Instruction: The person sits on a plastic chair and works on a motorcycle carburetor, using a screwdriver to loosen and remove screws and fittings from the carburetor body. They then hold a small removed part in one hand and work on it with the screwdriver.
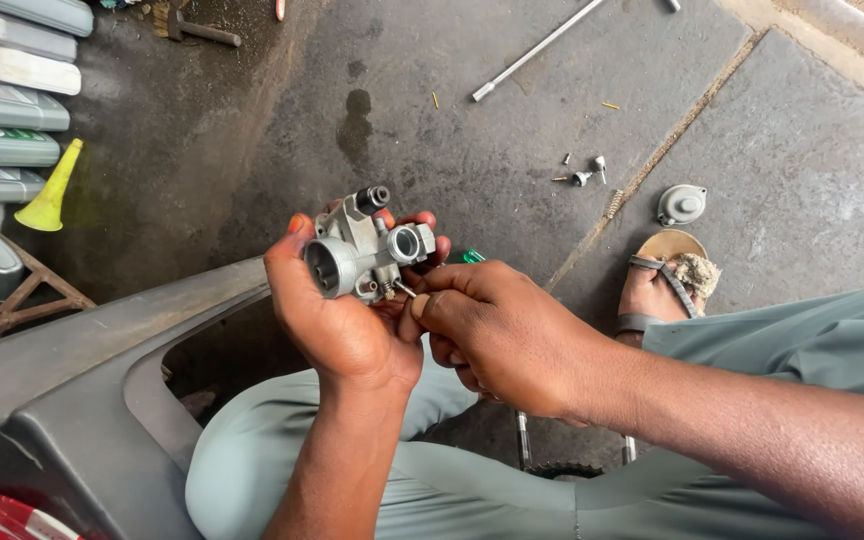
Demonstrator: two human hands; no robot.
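Left hand (337,320): closed around a small metal carburettor (364,255), palm underneath, thumb up its left side.
Carburettor: held in mid-air above the knees, round bore facing the camera, black-tipped nozzle on top.
Right hand (492,325): fingers curled shut, fingertips pinched at the lower right of the carburettor; whatever is pinched cannot be made out.
Floor (512,130): dark stained concrete; long metal rod (537,48), loose small screws (584,172), round grey cap (681,204) lying well apart.
Left edge: yellow funnel (50,192) beside stacked grey bottles (7,105).
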